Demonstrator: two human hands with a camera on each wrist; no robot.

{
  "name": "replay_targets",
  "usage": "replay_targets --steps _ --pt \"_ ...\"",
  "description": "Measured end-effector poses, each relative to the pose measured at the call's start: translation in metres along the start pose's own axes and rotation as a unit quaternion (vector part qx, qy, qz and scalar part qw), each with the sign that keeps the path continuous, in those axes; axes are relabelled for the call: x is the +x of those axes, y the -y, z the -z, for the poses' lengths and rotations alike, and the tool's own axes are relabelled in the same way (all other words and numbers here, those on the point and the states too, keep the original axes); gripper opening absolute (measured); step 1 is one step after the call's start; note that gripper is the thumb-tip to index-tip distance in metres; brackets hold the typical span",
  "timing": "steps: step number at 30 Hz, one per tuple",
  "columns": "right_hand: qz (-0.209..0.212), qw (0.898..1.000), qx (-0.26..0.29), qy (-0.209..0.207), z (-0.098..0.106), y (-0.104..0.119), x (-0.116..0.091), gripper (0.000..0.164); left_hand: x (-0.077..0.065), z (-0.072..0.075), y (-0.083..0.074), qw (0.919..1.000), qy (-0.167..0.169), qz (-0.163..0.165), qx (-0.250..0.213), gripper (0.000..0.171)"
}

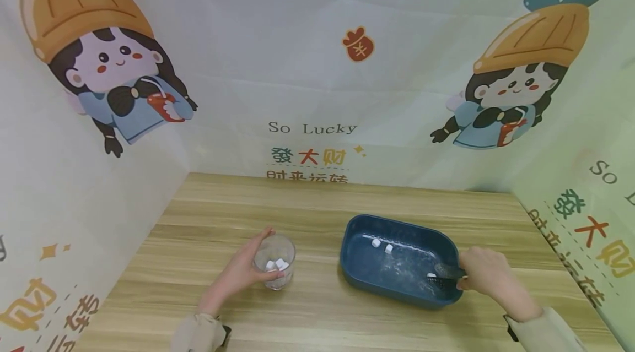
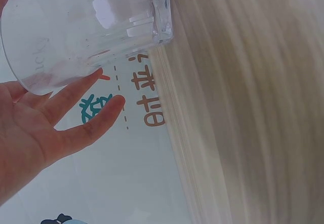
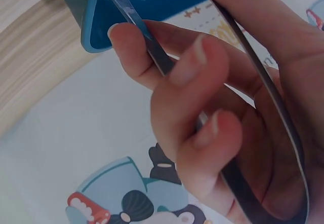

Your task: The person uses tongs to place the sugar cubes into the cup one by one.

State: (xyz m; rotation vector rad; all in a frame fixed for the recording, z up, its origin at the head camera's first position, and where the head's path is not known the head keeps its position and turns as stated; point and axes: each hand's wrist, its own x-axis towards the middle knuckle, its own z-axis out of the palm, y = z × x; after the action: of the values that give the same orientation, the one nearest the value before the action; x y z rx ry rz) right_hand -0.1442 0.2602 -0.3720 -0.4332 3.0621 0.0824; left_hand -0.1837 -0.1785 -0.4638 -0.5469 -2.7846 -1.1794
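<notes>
The left hand (image 1: 242, 270) curves its fingers round a glass (image 1: 279, 246) of white cubes (image 1: 281, 264), nearer the worktop's (image 1: 317, 313) left edge; the right hand (image 1: 486, 275) curls its fingers round tongs (image 1: 449, 271), tips at a cube (image 1: 430, 275) in the basin (image 1: 379, 269), nearer the right edge.

Free gap between glass (image 1: 285, 247) and basin (image 1: 367, 264)

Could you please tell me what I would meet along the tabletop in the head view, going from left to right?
Left hand, clear glass, blue basin, right hand.
</notes>
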Motion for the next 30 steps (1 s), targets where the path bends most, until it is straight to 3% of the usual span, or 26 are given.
replay_targets --steps 13,20,30 --pt "0.059 0.996 -0.068 -0.005 -0.002 0.004 0.013 0.038 -0.001 0.0 0.0 1.0 0.004 0.006 -0.004 0.098" --pt "0.085 0.988 -0.125 -0.015 -0.005 0.008 0.021 0.037 -0.001 0.0 0.001 0.9998 0.01 0.012 -0.012 0.098" --pt "0.095 0.985 -0.137 -0.032 -0.004 0.009 0.023 0.036 -0.001 0.0 0.003 0.9999 0.005 0.005 -0.014 0.098"
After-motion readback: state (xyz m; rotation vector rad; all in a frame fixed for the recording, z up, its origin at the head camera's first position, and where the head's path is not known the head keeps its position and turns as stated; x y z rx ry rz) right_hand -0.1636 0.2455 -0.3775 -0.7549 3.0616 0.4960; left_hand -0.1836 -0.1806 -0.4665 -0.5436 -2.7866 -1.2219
